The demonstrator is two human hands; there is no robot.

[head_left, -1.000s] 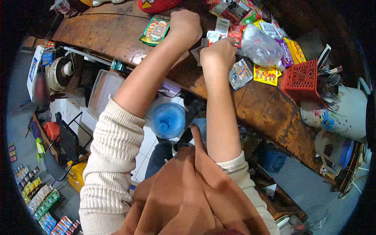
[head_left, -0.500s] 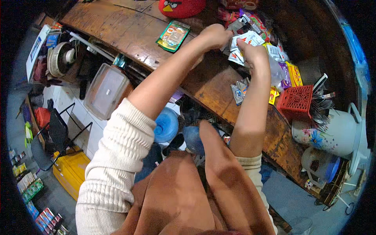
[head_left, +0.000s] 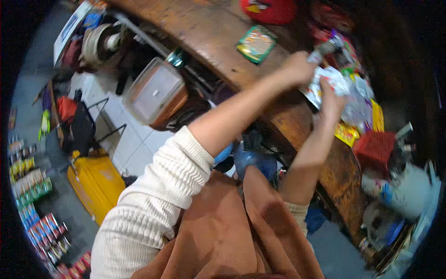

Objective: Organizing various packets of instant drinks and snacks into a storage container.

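Observation:
Both my hands are over the wooden table, by a pile of sachets, and motion blurs them. My right hand [head_left: 333,103] is closed on white sachets [head_left: 335,80], its thumb pressed against them. My left hand [head_left: 301,69] is closed just to their left, beside a grey packet [head_left: 327,46]. Something small and pale shows at its fingertips, too smeared to name. A clear plastic bag [head_left: 360,104] lies right of my right hand. Close to my right wrist is a yellow sachet [head_left: 346,134]. Left of my left hand, a green pouch [head_left: 257,44] lies flat on the table.
A red basket [head_left: 374,151] with utensils and a white flowered container [head_left: 402,188] stand at the table's right. A red round object [head_left: 269,10] sits at the far side. Lower left are a lidded plastic box [head_left: 155,93], a fan [head_left: 100,44] and a yellow case [head_left: 98,183].
The view has swung, so the table and its things sit farther right. My hands stay together at the white sachets. The small blue-and-white sachets on the table's near part no longer show.

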